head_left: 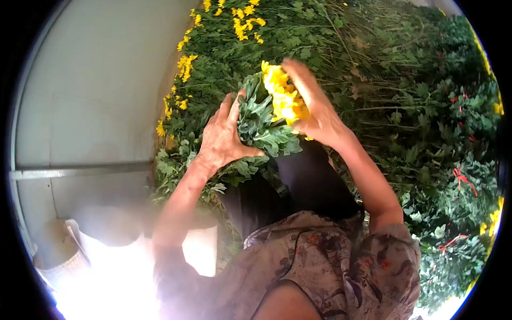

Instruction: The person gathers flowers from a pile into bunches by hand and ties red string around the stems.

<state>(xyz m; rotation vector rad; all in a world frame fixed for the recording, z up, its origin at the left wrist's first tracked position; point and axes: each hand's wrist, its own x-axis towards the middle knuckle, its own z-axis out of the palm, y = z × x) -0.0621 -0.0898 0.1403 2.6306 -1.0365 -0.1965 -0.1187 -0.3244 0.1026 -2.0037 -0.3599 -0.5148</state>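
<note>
A bunch of yellow chrysanthemums (288, 104) is between my two hands above my lap, its blooms pointing right and its green leaves spread on the left. My left hand (223, 133) grips the leafy part, thumb in front and fingers along the far side. Curved around the outer side of the flower heads is my right hand (319, 114), with its fingers at the top and its thumb low. The leaves partly hide the left fingertips, and the lower stem ends cannot be made out.
A large heap of cut chrysanthemum stems (368, 69) fills the space ahead and to the right. Bundles with red ties (465, 181) lie at the far right. A pale wall panel (101, 80) stands on the left, with a white container (58, 248) below it near strong glare.
</note>
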